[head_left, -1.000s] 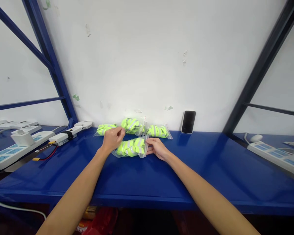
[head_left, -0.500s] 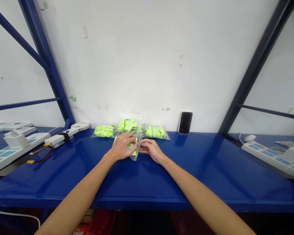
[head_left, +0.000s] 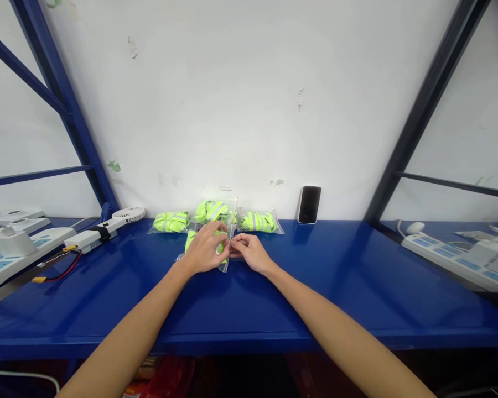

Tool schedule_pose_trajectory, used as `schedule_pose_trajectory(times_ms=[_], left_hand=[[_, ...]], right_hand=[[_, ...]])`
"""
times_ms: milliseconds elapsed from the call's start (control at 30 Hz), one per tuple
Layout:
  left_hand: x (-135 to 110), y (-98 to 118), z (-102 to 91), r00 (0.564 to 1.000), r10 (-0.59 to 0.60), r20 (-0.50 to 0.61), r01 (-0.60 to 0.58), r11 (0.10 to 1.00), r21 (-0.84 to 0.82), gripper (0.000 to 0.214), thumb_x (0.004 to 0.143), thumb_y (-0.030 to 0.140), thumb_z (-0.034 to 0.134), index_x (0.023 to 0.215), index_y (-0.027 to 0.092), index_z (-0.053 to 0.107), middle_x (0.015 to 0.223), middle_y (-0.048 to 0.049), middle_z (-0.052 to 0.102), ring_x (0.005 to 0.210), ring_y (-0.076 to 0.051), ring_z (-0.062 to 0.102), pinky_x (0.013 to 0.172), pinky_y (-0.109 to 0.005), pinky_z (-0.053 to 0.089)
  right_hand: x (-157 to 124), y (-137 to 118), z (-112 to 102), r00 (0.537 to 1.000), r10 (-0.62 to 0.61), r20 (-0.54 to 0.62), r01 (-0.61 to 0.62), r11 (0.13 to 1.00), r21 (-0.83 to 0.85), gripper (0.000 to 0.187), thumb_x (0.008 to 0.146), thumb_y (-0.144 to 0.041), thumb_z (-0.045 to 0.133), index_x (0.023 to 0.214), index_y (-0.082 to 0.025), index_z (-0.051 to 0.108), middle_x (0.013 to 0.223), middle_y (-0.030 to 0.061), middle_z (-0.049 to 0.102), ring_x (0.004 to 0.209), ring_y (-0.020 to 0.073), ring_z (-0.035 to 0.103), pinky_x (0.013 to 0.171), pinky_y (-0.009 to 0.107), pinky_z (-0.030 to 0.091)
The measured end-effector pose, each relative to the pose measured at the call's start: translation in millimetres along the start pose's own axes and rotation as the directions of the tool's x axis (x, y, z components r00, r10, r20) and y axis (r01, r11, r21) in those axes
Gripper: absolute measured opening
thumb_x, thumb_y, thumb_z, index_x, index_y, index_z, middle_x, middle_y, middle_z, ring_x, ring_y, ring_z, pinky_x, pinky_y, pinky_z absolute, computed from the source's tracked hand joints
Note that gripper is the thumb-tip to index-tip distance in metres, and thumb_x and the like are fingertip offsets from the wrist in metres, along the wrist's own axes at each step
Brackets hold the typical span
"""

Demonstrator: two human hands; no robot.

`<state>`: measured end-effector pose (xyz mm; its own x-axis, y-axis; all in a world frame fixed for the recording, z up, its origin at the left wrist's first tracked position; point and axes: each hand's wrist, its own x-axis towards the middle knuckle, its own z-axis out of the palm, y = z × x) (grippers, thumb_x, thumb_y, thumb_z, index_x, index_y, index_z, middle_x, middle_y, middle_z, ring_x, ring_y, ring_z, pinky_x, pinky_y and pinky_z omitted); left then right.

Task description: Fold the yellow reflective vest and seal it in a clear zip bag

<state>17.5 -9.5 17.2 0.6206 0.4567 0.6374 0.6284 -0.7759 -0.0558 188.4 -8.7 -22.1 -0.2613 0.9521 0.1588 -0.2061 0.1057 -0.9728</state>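
**Hands Closed In on Clear Bag**

Since the earlier frame, the left hand (head_left: 204, 250) and right hand (head_left: 249, 252) have drawn closer together. The left hand is curled closed over the clear plastic bag (head_left: 226, 264), and the right hand pinches its upright edge between thumb and forefinger. The bag lies on the glossy blue steel shelf (head_left: 315, 287), just in front of three similar bags (head_left: 214, 212).

Caution: thin, slick film may slip from a light pinch. Uneven hand pressure may buckle the bag, and bulky contents may strain it.

Material: the folded fluorescent-yellow reflective fabric (head_left: 190, 241) forms a soft, lumpy bundle, banded with silver-grey strips.
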Motion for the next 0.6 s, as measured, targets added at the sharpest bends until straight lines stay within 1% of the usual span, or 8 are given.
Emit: schedule_pose_trajectory(times_ms=[133,233,300,367,433,500,600], left_hand=[[0.8,1.0,1.0,1.000,-0.014,0.008,0.014,1.000,0.001,0.012,0.081,0.024,0.053,0.071,0.019,0.059,0.104,-0.0075,0.055,0.095,-0.022,0.052,0.085,-0.037,0.042],[1.2,3.1,3.1,1.000,-0.028,0.004,0.028,0.999,-0.015,0.011,0.079,0.021,0.054,0.069,0.019,0.059,0.104,-0.0071,0.056,0.094,-0.022,0.052,0.086,-0.037,0.042],[1.1,4.0,4.8,0.999,-0.037,-0.005,0.037,0.999,-0.038,0.011,0.078,0.019,0.054,0.068,0.019,0.059,0.104,-0.0068,0.056,0.094,-0.022,0.052,0.086,-0.037,0.042],[0.9,4.2,6.9,0.999,-0.042,-0.019,0.040,0.997,-0.059,0.010,0.076,0.017,0.055,0.067,0.019,0.059,0.106,-0.0068,0.056,0.096,-0.022,0.051,0.087,-0.037,0.042],[0.8,3.7,9.6,0.998,-0.044,-0.039,0.042,0.997,-0.066,0.009,0.075,0.015,0.056,0.067,0.018,0.058,0.108,-0.0070,0.056,0.099,-0.022,0.051,0.088,-0.037,0.041],[1.1,2.8,12.8,0.997,-0.053,-0.059,0.049,0.997,-0.059,0.008,0.074,0.014,0.056,0.066,0.018,0.057,0.107,-0.0072,0.056,0.099,-0.022,0.050,0.089,-0.038,0.041],[1.7,2.3,17.2,0.996,-0.058,-0.064,0.056,0.998,-0.044,0.008,0.073,0.014,0.056,0.066,0.018,0.056,0.101,-0.0072,0.055,0.094,-0.021,0.050,0.086,-0.037,0.041]], right_hand=[[-0.8,1.8,-0.1,0.999,-0.052,0.006,0.053,0.997,-0.063,0.017,0.073,-0.033,0.064,0.076,-0.018,0.057,0.074,0.0005,0.064,0.071,0.0162,0.065,0.075,0.033,0.054],[-2.0,3.0,-2.2,0.989,-0.145,0.024,0.147,0.969,-0.197,0.013,0.077,-0.031,0.058,0.078,-0.018,0.056,0.077,0.0009,0.064,0.073,0.0151,0.062,0.074,0.030,0.052],[-2.1,2.9,-4.4,0.977,-0.213,0.035,0.212,0.916,-0.341,0.011,0.079,-0.029,0.054,0.079,-0.018,0.055,0.078,0.0007,0.063,0.071,0.0143,0.060,0.071,0.027,0.050],[-1.1,2.0,-6.0,0.960,-0.275,0.049,0.261,0.826,-0.500,0.009,0.081,-0.027,0.050,0.080,-0.019,0.054,0.077,0.0001,0.061,0.069,0.0136,0.058,0.068,0.026,0.046],[0.8,0.9,-6.3,0.945,-0.322,0.059,0.286,0.726,-0.625,0.009,0.081,-0.026,0.048,0.079,-0.019,0.053,0.076,-0.0004,0.060,0.067,0.0132,0.055,0.066,0.025,0.043],[2.7,0.2,-5.2,0.936,-0.346,0.066,0.292,0.659,-0.693,0.008,0.082,-0.025,0.048,0.077,-0.020,0.052,0.075,-0.0006,0.060,0.067,0.0133,0.054,0.067,0.025,0.041],[4.5,1.0,-4.2,0.936,-0.348,0.061,0.280,0.625,-0.729,0.008,0.082,-0.025,0.048,0.076,-0.020,0.051,0.074,-0.0010,0.060,0.067,0.0134,0.054,0.066,0.024,0.038]])
